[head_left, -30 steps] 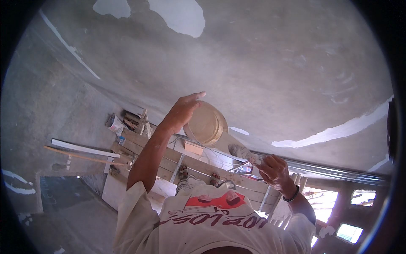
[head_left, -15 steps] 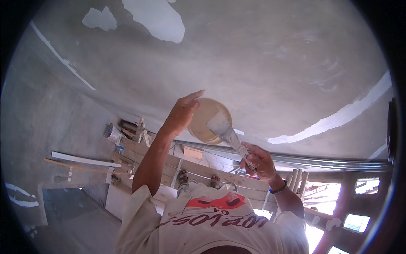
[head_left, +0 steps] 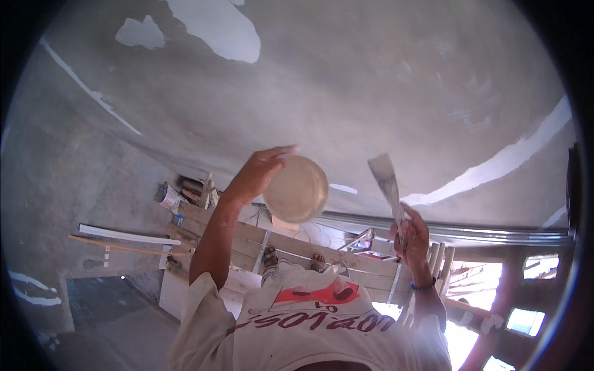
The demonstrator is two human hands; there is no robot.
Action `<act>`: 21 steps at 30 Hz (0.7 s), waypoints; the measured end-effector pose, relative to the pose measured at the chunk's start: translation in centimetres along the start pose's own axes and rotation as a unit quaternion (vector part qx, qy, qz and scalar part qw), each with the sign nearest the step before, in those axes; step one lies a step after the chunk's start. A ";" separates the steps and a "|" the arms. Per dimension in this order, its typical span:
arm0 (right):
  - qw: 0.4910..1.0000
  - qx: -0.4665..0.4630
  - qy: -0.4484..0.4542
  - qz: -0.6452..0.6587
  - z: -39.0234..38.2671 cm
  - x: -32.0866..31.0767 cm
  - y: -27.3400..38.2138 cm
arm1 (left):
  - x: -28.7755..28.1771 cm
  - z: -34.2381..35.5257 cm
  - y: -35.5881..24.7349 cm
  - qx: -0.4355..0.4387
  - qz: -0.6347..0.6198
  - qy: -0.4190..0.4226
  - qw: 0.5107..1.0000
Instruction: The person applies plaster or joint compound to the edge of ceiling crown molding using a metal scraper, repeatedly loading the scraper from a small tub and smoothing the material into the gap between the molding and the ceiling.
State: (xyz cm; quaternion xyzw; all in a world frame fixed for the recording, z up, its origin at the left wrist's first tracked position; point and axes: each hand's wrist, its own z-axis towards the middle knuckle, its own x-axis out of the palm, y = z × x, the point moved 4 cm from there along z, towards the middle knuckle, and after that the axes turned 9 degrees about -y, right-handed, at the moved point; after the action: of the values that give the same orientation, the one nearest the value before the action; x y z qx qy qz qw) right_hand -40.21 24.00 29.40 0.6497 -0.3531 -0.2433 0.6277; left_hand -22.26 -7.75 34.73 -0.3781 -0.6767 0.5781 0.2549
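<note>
My left hand point(head_left: 257, 175) is raised and grips a round shallow bowl point(head_left: 296, 188) of pale filler by its rim. My right hand point(head_left: 411, 232) holds a putty knife point(head_left: 387, 182) by the handle, its flat blade pointing up toward the grey plastered ceiling point(head_left: 346, 80). The blade sits to the right of the bowl and apart from it. Below, my white printed shirt point(head_left: 309, 321) and my sandalled feet point(head_left: 291, 258) on wooden scaffold planks point(head_left: 247, 235) show.
White filler patches point(head_left: 216, 28) and white joint lines point(head_left: 495, 167) mark the ceiling. A metal rail point(head_left: 470, 232) runs along the wall. Long timber strips point(head_left: 124, 238) and small containers point(head_left: 167, 196) lie at the left. Bright openings point(head_left: 526, 318) are at the lower right.
My right hand drew the putty knife out of the bowl and moved it right, blade turned upward. The bowl stayed raised in my left hand.
</note>
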 end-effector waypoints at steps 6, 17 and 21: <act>0.993 -0.119 0.001 0.010 3.1 7.1 2.2 | 9.2 -1.3 -0.8 0.081 0.004 0.208 0.975; 0.992 -0.105 0.058 0.035 5.3 6.5 -1.9 | 11.5 -1.6 -0.2 0.030 -0.023 0.217 0.975; 0.991 -0.122 0.040 -0.021 5.1 7.0 -1.8 | 11.6 -1.6 0.0 0.024 0.029 0.209 0.977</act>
State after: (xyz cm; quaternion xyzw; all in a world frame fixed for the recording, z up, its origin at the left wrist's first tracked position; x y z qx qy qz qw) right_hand -39.41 15.29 27.99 0.5849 -0.2814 -0.2717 0.7106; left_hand -27.83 2.54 33.95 -0.5041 -0.5831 0.5093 0.3829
